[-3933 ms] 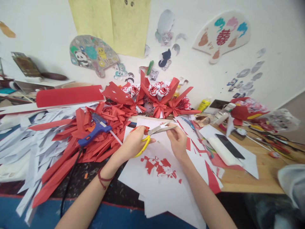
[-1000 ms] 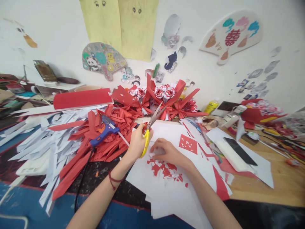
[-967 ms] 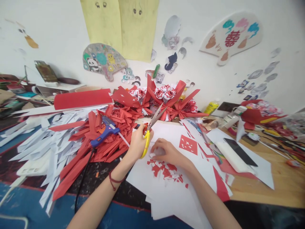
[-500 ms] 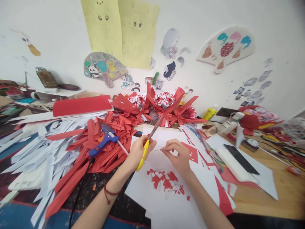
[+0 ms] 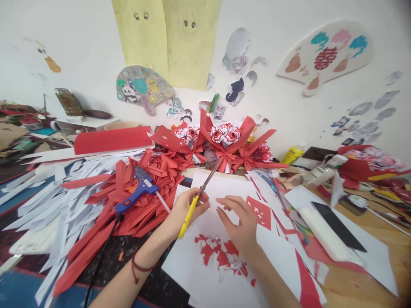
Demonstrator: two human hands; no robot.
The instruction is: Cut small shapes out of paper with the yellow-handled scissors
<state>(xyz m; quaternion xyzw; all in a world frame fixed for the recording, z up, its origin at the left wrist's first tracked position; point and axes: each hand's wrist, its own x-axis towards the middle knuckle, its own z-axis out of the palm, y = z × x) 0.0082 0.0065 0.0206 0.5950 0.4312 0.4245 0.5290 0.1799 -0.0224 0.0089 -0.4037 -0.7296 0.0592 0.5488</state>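
The bench (image 5: 345, 282) stands against a white wall, with bare wood at its right side and a dark, stained surface toward the left. White paper sheets (image 5: 195, 278) cover its middle. A heap of white folded strips (image 5: 64, 218) spreads over the left side, and a heap of red folded pieces (image 5: 139, 220) lies just beside it, partly on top. Along the back edge stand red paper bouquets (image 5: 224, 139) with red and white flowers; to their left lies a red roll (image 5: 112, 141).

The right hand (image 5: 242, 222) is above the sheets, its grip narrow, with a small gap between thumb and forefinger. The left hand (image 5: 188, 207) has its grip closed around the scissors (image 5: 189, 216), in front of the middle of the back edge. Their handle is yellow with small red marks; the grey metal blades point obliquely to the back edge and show as a thin line, so I cannot tell how far they are parted.

A blue glue gun (image 5: 136, 194) rests on the red heap, well apart from the blades. Between the two hands there is a free strip of white sheet. Behind the right hand lies a red square (image 5: 260, 214) with white cut-outs. Nearer the front edge, red and white scraps (image 5: 221, 254) are scattered.
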